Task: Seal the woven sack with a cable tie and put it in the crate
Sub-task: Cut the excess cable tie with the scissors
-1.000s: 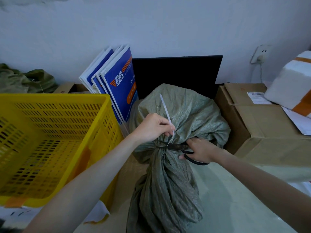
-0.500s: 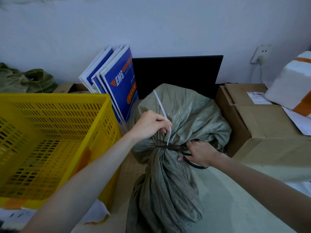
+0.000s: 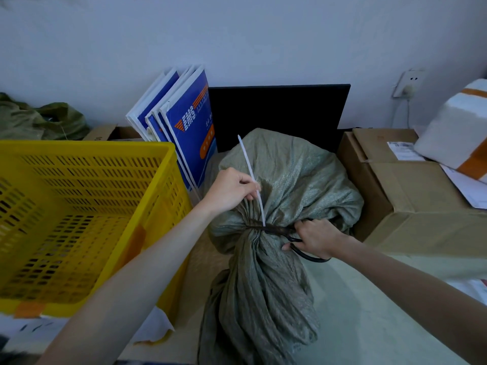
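While left hand pinches cable tie tail upright, right hand grips scissors at sack neck.

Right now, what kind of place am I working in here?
Probably a parcel packing or mailroom corner. Blue courier envelopes lean against the wall, a cardboard box bears a shipping label, and a yellow crate stands beside the tied woven sack.

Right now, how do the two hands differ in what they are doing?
The left hand pinches the white tail of the cable tie and holds it up and taut; the right hand grips dark scissors lying sideways at the neck of the sack. The left hand sits above the gathered neck, the right beside it. Both are closed on something and work at the same cinched spot.
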### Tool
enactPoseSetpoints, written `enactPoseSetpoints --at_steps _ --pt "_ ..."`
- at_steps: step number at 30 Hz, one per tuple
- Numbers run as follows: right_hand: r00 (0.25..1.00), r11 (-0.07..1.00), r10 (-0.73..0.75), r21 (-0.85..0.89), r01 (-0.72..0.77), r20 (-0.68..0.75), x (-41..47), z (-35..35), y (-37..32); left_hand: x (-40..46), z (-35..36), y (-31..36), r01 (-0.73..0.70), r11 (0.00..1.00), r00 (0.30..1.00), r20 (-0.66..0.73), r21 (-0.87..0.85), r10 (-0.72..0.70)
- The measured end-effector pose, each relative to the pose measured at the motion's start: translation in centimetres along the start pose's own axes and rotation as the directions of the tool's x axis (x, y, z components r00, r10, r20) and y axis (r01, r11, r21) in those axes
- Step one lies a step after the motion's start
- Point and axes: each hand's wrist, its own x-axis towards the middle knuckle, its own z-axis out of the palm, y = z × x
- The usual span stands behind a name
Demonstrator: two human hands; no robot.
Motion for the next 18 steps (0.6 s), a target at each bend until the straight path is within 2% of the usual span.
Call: enactPoseSetpoints --at_steps 7,13,15,18 --pt "0.999 0.997 -0.016 -0.074 0.019 0.035 -0.8 -0.9 -0.5 -0.8 0.2 -0.5 -0.015 0.999 0.999 -0.034 0.031 0.016" --pt "1.0 0.991 -0.017 -0.133 0.016 -0.005 -1.4 -0.2 -0.5 -1.3 -0.2 -0.8 0.003 1.0 0.995 -0.096 -0.007 -0.004" --pt "1.0 0.995 -0.002 -0.097 0.0 -0.024 -1.7 0.5 -0.5 -1.6 -0.2 -0.9 0.013 0.998 0.988 -0.152 -0.068 -0.023" --pt "0.995 0.996 0.074 -0.039 -0.077 -0.074 -2.9 0.9 -0.5 -2.1 0.1 -0.9 0.008 0.961 0.963 -0.257 -0.276 -0.082"
